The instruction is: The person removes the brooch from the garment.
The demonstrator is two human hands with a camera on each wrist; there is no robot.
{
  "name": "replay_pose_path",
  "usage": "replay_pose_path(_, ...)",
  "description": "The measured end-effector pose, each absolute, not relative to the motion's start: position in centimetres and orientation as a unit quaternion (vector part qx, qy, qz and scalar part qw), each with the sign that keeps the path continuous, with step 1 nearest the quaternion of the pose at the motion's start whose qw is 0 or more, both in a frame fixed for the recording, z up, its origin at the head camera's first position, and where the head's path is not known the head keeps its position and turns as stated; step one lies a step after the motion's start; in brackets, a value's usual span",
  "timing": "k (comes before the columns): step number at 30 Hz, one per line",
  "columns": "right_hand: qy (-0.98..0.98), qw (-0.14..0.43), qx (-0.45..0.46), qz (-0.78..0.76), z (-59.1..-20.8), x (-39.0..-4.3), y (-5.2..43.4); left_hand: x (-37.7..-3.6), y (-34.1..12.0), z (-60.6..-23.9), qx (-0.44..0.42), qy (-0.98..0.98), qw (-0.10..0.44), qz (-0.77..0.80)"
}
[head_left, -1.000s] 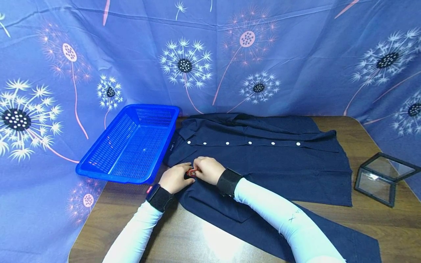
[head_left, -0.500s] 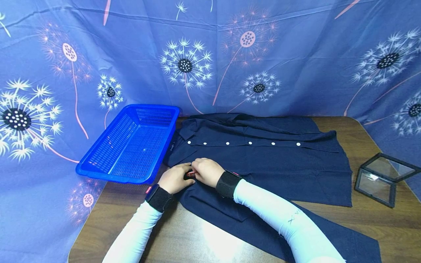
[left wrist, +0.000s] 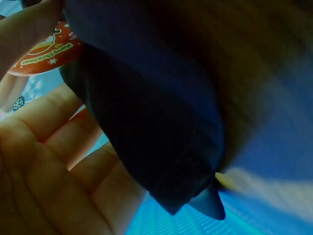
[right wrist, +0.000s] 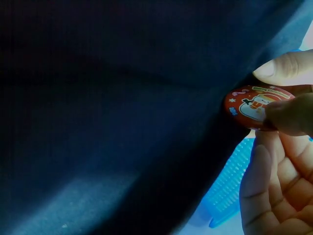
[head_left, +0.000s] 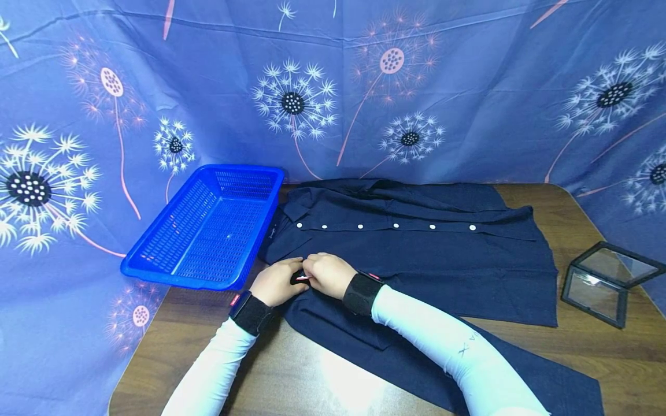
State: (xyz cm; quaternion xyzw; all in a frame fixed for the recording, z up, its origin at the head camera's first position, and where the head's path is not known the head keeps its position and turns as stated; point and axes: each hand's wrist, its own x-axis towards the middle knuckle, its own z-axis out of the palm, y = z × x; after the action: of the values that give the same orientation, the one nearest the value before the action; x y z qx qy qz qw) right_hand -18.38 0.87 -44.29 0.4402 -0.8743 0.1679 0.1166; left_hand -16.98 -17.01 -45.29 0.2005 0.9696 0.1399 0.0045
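A dark navy shirt with white buttons lies spread on the table. My left hand holds the shirt's cloth near its left end, close to the basket. Pinched by my right hand is a round red badge with a snowman picture, set against the edge of the raised cloth. In the left wrist view the badge shows a "Merry Christmas" print beside the dark fabric. The head view shows only a thin pale edge of it between both hands. Its back is hidden.
A blue perforated basket stands at the left, close to my left hand. On the right edge of the wooden table sits an open black frame with clear panes. A patterned blue curtain hangs behind.
The badge has tilted in the head view, from its red face showing to nearly edge-on. My right hand has turned and dropped slightly; my left hand has stayed in place.
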Motion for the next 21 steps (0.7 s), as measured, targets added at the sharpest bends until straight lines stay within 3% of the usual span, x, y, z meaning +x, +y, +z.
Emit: replay_pose_path(21, -0.878, 0.112, 0.434, 0.17, -44.7, -18.9, 1.0, -16.4, -17.2, -43.3, 0.23, 0.956, -0.008, 0.184)
